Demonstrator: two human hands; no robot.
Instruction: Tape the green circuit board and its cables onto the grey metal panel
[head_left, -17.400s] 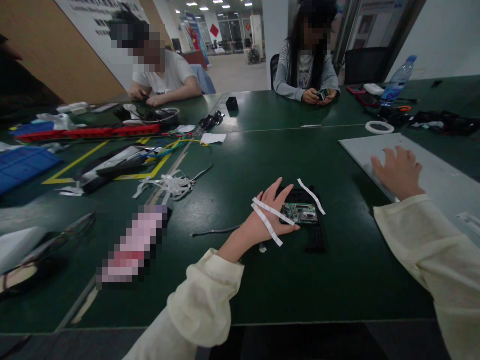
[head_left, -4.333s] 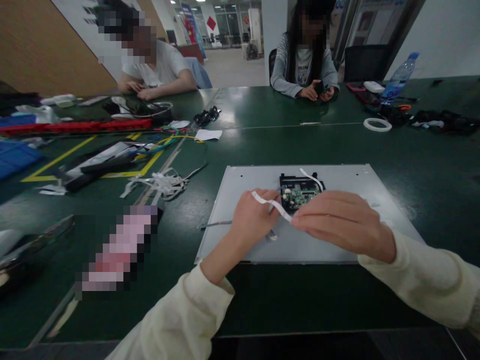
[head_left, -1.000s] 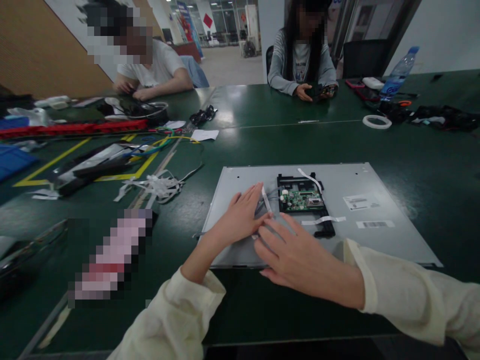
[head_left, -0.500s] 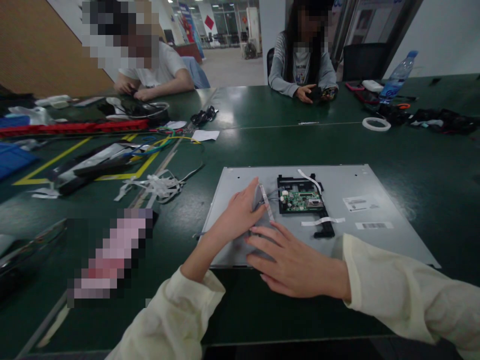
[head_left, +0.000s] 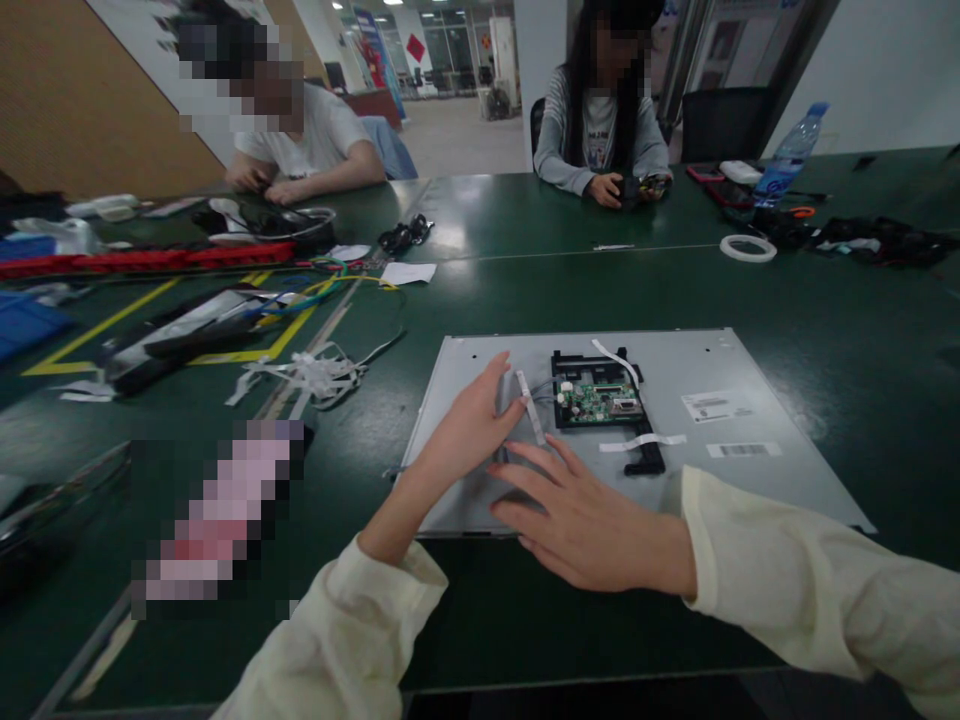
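A grey metal panel (head_left: 712, 365) lies flat on the green table. On it sits a small green circuit board (head_left: 600, 402) in a black frame, with white tape strips (head_left: 641, 441) beside it. My left hand (head_left: 469, 428) lies open on the panel's left part, fingers stretched out next to a tape strip (head_left: 531, 408) stuck there. My right hand (head_left: 577, 515) rests open and flat on the panel's near left edge, just below the left hand, fingers spread. Neither hand holds anything.
A heap of white strips (head_left: 311, 375), cables and a long red bar (head_left: 165, 258) lie at the left. A tape roll (head_left: 747, 247), a water bottle (head_left: 789, 158) and dark items are at the far right. Two people sit across the table.
Over the last second my right hand slid a little left and toward me along the panel's near edge. My left hand stayed by the tape strip, fingers lifting slightly.
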